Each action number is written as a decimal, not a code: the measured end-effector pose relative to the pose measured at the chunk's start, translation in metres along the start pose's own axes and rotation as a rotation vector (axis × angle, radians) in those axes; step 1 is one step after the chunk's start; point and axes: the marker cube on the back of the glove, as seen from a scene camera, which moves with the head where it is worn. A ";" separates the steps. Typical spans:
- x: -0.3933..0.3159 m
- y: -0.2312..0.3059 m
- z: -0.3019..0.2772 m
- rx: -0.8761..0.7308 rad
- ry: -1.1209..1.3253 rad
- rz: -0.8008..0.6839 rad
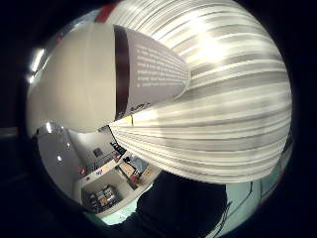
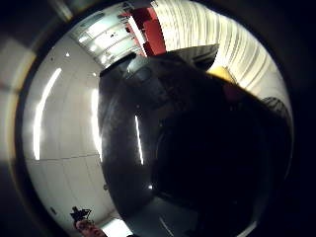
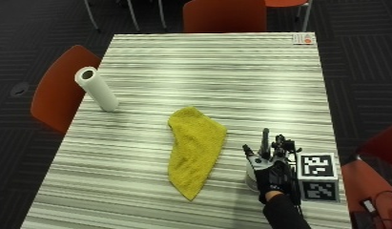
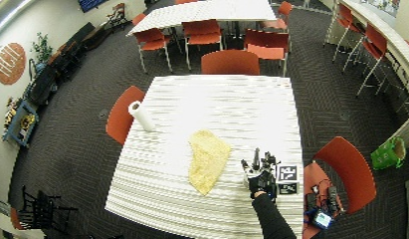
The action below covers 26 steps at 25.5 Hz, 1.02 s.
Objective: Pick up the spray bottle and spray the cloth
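At table's (image 3: 183, 62) 5 o'clock corner, gloved right hand (image 3: 272, 169) covers spray bottle (image 3: 251, 177), fingers straight, unclosed; yellow cloth (image 3: 194, 148) at its 9 o'clock.

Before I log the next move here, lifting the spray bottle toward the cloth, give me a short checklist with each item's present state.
1. Gloved right hand at the spray bottle: ok, it is on the bottle near the table's near right corner.
2. Fingers closed round the bottle: cannot tell, some point up in the outside view and the contact is hidden.
3. Bottle close to the palm: ok, its white labelled body fills much of the little finger side palm view.
4. Yellow cloth within reach: ok, it lies flat beside the bottle, apart from it.
5. Nozzle facing the cloth: cannot tell.
6. Paper towel roll out of the path: ok, it stands beyond the cloth at the far edge.
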 end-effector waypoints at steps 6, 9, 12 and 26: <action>-0.007 -0.004 0.009 0.009 -0.002 -0.015; -0.010 -0.007 0.012 0.004 -0.019 -0.022; -0.011 -0.009 0.011 -0.002 -0.028 -0.029; -0.003 -0.013 0.014 -0.049 -0.129 -0.097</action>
